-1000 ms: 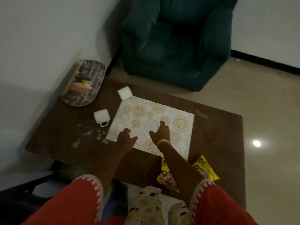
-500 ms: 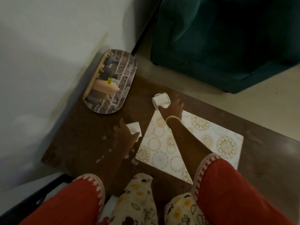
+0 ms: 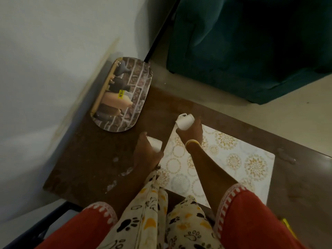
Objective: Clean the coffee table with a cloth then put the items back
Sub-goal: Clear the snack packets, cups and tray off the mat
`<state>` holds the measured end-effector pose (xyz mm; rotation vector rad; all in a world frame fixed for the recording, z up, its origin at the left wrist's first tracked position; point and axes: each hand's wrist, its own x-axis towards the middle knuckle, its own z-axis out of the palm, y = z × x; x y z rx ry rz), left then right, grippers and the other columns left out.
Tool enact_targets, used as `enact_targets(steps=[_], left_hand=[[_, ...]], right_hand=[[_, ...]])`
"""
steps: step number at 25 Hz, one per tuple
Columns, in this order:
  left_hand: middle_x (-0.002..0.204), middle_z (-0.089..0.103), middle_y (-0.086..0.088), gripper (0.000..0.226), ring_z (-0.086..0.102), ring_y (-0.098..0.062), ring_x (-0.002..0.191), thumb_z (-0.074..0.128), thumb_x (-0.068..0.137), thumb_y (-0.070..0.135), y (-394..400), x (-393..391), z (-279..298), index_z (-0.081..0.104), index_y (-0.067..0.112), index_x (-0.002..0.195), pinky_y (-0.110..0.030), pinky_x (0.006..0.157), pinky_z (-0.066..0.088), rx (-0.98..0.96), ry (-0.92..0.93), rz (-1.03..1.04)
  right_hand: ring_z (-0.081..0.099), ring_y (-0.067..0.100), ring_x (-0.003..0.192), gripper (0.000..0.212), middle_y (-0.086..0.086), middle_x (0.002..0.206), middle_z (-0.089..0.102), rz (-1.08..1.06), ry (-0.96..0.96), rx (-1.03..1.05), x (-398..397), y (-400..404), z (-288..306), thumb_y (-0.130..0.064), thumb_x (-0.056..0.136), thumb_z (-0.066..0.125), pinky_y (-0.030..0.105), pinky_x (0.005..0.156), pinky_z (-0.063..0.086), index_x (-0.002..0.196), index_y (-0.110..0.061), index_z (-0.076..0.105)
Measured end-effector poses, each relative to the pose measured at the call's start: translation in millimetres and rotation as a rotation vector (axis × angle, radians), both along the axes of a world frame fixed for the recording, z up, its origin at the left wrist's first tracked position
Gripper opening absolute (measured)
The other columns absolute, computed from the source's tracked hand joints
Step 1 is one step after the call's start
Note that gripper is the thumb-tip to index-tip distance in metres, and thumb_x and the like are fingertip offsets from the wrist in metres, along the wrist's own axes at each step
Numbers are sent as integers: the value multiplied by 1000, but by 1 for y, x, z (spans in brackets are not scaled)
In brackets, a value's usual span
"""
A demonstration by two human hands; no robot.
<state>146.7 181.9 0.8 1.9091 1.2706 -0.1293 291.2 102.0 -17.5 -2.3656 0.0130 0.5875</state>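
On the dark brown coffee table (image 3: 86, 159) lies a white placemat (image 3: 233, 159) with gold round patterns. My left hand (image 3: 147, 150) grips a white cup (image 3: 155, 144) just left of the mat's corner. Beyond the mat's far corner, my right hand (image 3: 191, 130) grips a second white cup (image 3: 185, 122), which is tilted. A printed oval tray (image 3: 134, 97) rests at the table's far left corner by the wall. Pale wet spots (image 3: 115, 175) dot the table left of my left arm.
A dark green armchair (image 3: 251, 42) stands on the floor beyond the table. A white wall (image 3: 45, 60) runs along the table's left side. A bit of a yellow packet (image 3: 287, 225) shows at the right edge, behind my sleeve.
Both hands left the placemat and moved forward-left; each has taken hold of a white cup. The camera has swung left and closer, so the yellow packet is nearly out of view.
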Motion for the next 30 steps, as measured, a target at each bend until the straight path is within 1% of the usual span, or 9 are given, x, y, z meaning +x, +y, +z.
enact_targets(steps=[4,8,11,15,17,20,23,25,30], left_hand=[[141,46,-8,95,46,-25,130,81,67,15,-30,-3,39,27,14,145,-35,103,41,150,-109,-353],[123,60,-16,84,59,-31,113,83,63,13,-110,-11,67,42,7,137,-36,93,50,381,-236,-663],[115,62,-18,81,62,-32,103,82,59,10,-204,-24,81,50,7,132,-38,78,55,492,-275,-845],[80,67,-10,84,67,-26,66,90,29,10,-314,-38,91,67,6,111,-27,44,51,642,-286,-1038],[79,69,-9,84,68,-25,63,89,25,11,-367,-39,86,70,7,107,-26,42,50,661,-302,-1132],[83,70,-11,83,69,-27,65,89,25,12,-441,-36,68,71,8,106,-29,47,53,628,-272,-1293],[91,69,-13,72,68,-35,74,83,41,3,-495,-34,44,67,8,111,-37,55,56,522,-256,-1371],[88,69,-7,57,66,-34,69,77,50,-1,-522,-34,29,69,12,105,-35,53,55,532,-290,-1392],[73,68,0,40,63,-23,55,80,46,1,-567,-27,6,74,15,82,-22,44,46,528,-394,-1442]], right_hand=[[55,28,116,75,8,126,54,20,-19,-6,-20,-67,30,-31,66,86,40,95,49,125,-13,42],[51,29,118,79,9,127,50,15,-102,16,-49,-170,57,-34,65,87,42,98,48,125,-10,41],[51,29,113,78,10,124,51,71,-199,-10,-77,-274,74,-37,65,86,42,93,50,122,-9,42],[51,34,109,80,14,121,52,79,-252,-54,-106,-404,86,-33,61,88,41,86,45,122,-3,47],[52,35,110,73,15,124,54,64,-275,-94,-117,-468,83,-27,69,83,41,88,46,129,-4,49],[57,41,102,40,20,115,62,61,-279,-223,-125,-546,66,-15,82,69,45,80,50,119,-4,59],[58,43,93,23,23,107,65,-8,-270,-309,-127,-599,48,-11,86,61,44,72,51,108,-2,64],[59,42,94,20,23,106,66,-48,-266,-336,-126,-627,35,-9,89,57,41,72,50,105,-2,65],[61,39,94,20,17,102,67,-67,-261,-398,-121,-666,6,-6,87,52,38,70,50,100,-7,68]])
